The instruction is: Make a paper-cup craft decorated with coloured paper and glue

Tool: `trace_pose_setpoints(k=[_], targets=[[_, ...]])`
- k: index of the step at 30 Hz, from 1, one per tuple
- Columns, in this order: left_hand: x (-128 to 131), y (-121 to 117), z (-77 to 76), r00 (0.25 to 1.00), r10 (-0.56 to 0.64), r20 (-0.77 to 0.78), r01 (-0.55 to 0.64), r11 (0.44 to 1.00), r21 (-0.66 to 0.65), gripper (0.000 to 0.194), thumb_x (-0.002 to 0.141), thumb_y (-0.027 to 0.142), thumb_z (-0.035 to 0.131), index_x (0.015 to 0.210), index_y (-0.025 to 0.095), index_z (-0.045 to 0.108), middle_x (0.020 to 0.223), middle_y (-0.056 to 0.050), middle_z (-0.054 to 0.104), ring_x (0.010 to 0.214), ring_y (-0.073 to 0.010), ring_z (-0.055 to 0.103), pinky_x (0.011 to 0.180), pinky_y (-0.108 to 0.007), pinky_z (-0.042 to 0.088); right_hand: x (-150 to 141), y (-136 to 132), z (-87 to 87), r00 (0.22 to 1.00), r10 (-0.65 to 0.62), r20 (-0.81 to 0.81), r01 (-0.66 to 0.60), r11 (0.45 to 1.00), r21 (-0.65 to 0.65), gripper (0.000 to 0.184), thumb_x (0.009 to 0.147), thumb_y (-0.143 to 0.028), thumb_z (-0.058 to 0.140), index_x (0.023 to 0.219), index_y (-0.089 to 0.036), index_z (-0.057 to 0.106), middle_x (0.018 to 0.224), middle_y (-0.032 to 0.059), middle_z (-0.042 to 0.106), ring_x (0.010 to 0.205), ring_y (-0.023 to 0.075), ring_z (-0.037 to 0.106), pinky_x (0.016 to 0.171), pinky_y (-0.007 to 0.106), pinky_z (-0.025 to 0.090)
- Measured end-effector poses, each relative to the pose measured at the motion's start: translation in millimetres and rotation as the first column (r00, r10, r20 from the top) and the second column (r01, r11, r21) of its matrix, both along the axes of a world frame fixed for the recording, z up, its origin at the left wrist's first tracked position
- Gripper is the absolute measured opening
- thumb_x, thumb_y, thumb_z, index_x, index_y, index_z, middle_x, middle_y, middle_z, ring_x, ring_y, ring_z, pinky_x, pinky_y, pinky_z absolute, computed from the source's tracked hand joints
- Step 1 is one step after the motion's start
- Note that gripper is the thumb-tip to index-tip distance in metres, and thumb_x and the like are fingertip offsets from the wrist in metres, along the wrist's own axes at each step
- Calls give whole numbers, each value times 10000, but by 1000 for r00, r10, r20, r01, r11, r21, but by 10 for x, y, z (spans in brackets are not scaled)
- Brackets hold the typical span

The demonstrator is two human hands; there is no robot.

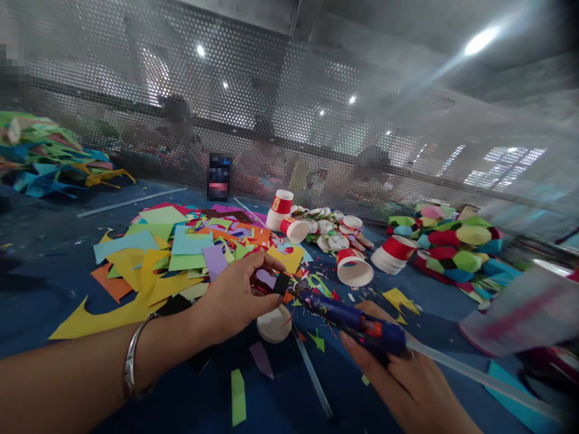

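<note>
In my right hand (407,374) is a blue hot glue gun (332,307), its nozzle pointing left and a long clear glue stick (474,375) running out of its back end. My left hand (239,295), with a silver bangle at the wrist, pinches a small black piece (282,283) between thumb and fingers. A bit of purple shows inside the curl of those fingers. The nozzle is right by the black piece; whether they touch is unclear. Just below the left fingers sits a pale round paper cup (274,328), partly hidden by the hand.
Cut coloured paper (154,265) is heaped at left centre. Red-and-white paper cups (355,272) stand and lie beyond the gun. Coloured paper balls (461,241) sit at right, near a translucent container (520,307). A loose glue stick (312,374) lies in front. A perforated screen (271,108) rises behind.
</note>
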State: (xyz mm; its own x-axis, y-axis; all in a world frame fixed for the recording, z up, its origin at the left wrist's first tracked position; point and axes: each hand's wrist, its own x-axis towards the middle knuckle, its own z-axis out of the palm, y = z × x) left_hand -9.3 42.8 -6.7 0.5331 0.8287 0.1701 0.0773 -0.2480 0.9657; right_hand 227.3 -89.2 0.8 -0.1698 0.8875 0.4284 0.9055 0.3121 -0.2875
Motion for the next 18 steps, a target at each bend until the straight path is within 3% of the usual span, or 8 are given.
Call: trace_pose_setpoints(k=[8,14,18], targets=[[17,-19,-70,995,-56,79,61,996,-58,392,730,237,732,1095,242,591,966,-33,686,763,-193,678,692,-308,505,-42,15,4,1000,21,-13,-21,1000,-16,187,967,-271,463,1063,-305,620,1061,50,715,980,266,692,781,377,593],[29,-29,-55,998,-58,19,59,997,-59,379,746,263,729,1094,238,580,906,-22,675,773,-211,683,685,-320,505,-50,14,7,999,42,-7,-42,999,0,173,983,-271,436,1025,-289,603,1006,58,712,958,260,694,761,378,599],[34,-17,-71,998,-60,9,60,997,-48,371,758,283,720,1097,241,576,878,-19,669,761,-211,672,662,-316,496,-26,14,-15,998,52,33,-53,998,27,162,984,-253,447,1052,-285,590,1086,63,706,1023,253,686,796,365,600]])
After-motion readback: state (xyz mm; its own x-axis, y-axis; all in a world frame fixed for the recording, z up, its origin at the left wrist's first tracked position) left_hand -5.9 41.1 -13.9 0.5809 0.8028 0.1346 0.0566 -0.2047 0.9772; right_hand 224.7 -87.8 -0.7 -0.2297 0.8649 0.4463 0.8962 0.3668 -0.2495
